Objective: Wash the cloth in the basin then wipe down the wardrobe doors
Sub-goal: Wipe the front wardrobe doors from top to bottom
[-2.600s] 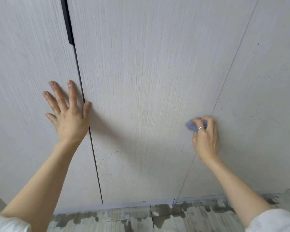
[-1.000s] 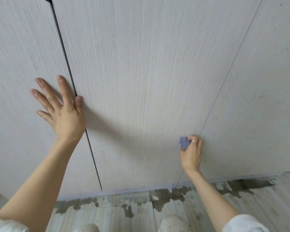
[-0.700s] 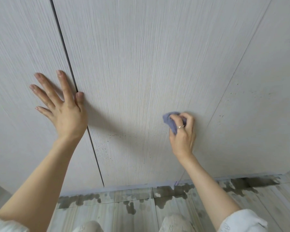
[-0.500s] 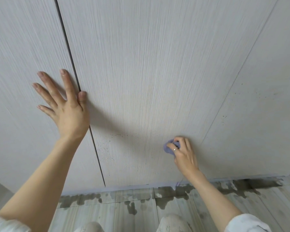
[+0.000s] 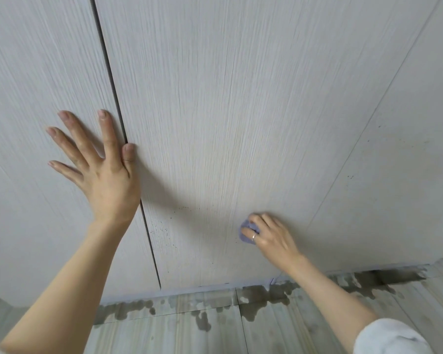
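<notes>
A: Item one, left hand (image 5: pixel 105 180)?

B: Flat on the left wardrobe door (image 5: pixel 36 98), fingers straight and spread, thumb lying by the dark gap (image 5: pixel 128 175) between doors. It braces, holds nothing, and has kept its place over the last few seconds.

A: Item two, right hand (image 5: pixel 269 236)?

B: Fingers curled over the cloth (image 5: pixel 243 232), a small blue-purple wad, pressed to the lower part of the middle door (image 5: pixel 215 123). A ring shows on one finger.

A: Changes?

B: The cloth has travelled. A few seconds ago it was at the seam (image 5: pixel 356 149) with the right-hand door (image 5: pixel 394 200); since then it has worked up and down and leftward, and now sits low on the middle panel.

A: Meaning for the task?

B: Washing looks finished; wiping is underway, low on the panel. Dark specks (image 5: pixel 164 226) remain near the gap, left of the cloth, probably the next patch, though whether they are dirt or droplets is hard to tell from here.

A: Floor?

B: Tiled floor (image 5: pixel 189 328), wet blotches along the wardrobe's base.
</notes>
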`<state>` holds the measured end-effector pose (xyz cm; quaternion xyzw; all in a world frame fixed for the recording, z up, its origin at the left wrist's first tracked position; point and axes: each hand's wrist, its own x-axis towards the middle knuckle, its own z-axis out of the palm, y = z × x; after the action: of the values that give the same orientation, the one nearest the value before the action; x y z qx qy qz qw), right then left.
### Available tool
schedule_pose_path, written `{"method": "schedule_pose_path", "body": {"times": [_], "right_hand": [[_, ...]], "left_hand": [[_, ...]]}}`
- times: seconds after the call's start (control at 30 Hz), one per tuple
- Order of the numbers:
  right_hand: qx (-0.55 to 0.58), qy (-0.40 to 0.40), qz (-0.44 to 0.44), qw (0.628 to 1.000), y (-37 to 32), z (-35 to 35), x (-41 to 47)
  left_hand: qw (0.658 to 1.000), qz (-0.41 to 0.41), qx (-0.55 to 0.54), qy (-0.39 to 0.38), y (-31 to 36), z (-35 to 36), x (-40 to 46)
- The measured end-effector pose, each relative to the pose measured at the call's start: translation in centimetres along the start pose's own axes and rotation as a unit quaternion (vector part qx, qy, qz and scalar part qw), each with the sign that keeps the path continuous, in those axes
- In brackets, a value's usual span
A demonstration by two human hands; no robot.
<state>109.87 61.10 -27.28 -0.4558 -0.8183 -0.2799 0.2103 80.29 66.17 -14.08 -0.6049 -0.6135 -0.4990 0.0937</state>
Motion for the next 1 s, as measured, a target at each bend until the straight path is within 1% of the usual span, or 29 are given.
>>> {"method": "schedule_pose_path", "body": {"times": [0.03, 0.07, 0.1, 0.13, 0.17, 0.2, 0.23, 0.27, 0.3, 0.33, 0.4, 0.47, 0.57, 0.6, 0.63, 0.67, 0.73, 0.8, 0.83, 0.9, 1.0], "right_hand": [[0.012, 0.004, 0.009, 1.000, 0.3, 0.1, -0.4], [0.027, 0.025, 0.048, 0.998, 0.5, -0.4, 0.0], [0.052, 0.065, 0.108, 0.991, 0.5, -1.1, 0.7], [0.078, 0.119, 0.178, 0.974, 0.4, -2.2, 2.1], [0.101, 0.174, 0.246, 0.948, 0.1, -3.2, 3.8], [0.120, 0.219, 0.294, 0.923, -0.3, -4.2, 5.6], [0.134, 0.255, 0.317, 0.903, -0.8, -4.9, 7.1], [0.138, 0.280, 0.317, 0.896, -1.4, -5.1, 8.2], [0.132, 0.285, 0.301, 0.900, -2.1, -4.8, 8.9], [0.113, 0.274, 0.278, 0.914, -2.8, -4.3, 8.9], [0.067, 0.231, 0.203, 0.949, -4.5, -2.0, 7.5], [0.032, 0.178, 0.135, 0.974, -5.7, 0.6, 5.0], [0.025, 0.093, 0.074, 0.993, -6.0, 2.8, 1.6], [0.026, 0.081, 0.067, 0.994, -5.7, 2.8, 1.1], [0.024, 0.089, 0.067, 0.993, -5.1, 2.5, 1.1], [0.028, 0.117, 0.073, 0.990, -4.4, 1.9, 1.6], [0.047, 0.194, 0.109, 0.974, -3.1, 0.2, 3.6], [0.064, 0.257, 0.117, 0.957, -2.4, -1.1, 6.0], [0.060, 0.273, 0.102, 0.955, -2.4, -1.3, 6.8], [0.037, 0.279, 0.049, 0.958, -3.5, -0.6, 7.8], [-0.018, 0.230, -0.079, 0.970, -5.5, 1.9, 7.1]], "left_hand": [[1.000, 0.006, -0.001, 0.003, -0.2, 0.1, -0.1], [1.000, 0.013, -0.003, 0.007, -0.6, 0.3, -0.1], [1.000, 0.017, -0.002, 0.011, -0.8, 0.4, -0.3], [1.000, 0.023, -0.001, 0.016, -1.0, 0.6, -0.4], [0.999, 0.027, -0.001, 0.018, -1.3, 0.7, -0.5], [0.999, 0.032, 0.001, 0.019, -1.5, 0.8, -0.6], [0.999, 0.037, 0.003, 0.018, -1.6, 0.9, -0.7], [0.999, 0.042, 0.006, 0.017, -1.9, 1.0, -0.9], [0.999, 0.047, 0.010, 0.015, -2.2, 1.0, -1.0], [0.999, 0.051, 0.010, 0.010, -2.3, 1.1, -1.2], [0.998, 0.053, 0.012, 0.009, -2.9, 1.3, -1.7], [0.999, 0.051, 0.015, 0.007, -3.5, 1.7, -2.5], [0.999, 0.042, 0.012, -0.004, -4.2, 2.4, -4.1], [0.999, 0.038, 0.010, -0.011, -4.4, 2.6, -4.7], [0.999, 0.036, 0.006, -0.021, -4.8, 2.9, -5.4], [0.999, 0.036, 0.006, -0.027, -5.2, 3.1, -6.1], [0.999, 0.031, 0.004, -0.038, -5.8, 3.5, -7.5], [0.999, 0.007, -0.003, -0.046, -6.0, 3.9, -8.3], [0.999, -0.004, -0.009, -0.046, -5.8, 4.1, -8.6], [0.999, -0.021, -0.021, -0.042, -5.3, 4.5, -8.7], [0.998, -0.041, -0.041, -0.040, -5.0, 4.6, -8.9]]}}
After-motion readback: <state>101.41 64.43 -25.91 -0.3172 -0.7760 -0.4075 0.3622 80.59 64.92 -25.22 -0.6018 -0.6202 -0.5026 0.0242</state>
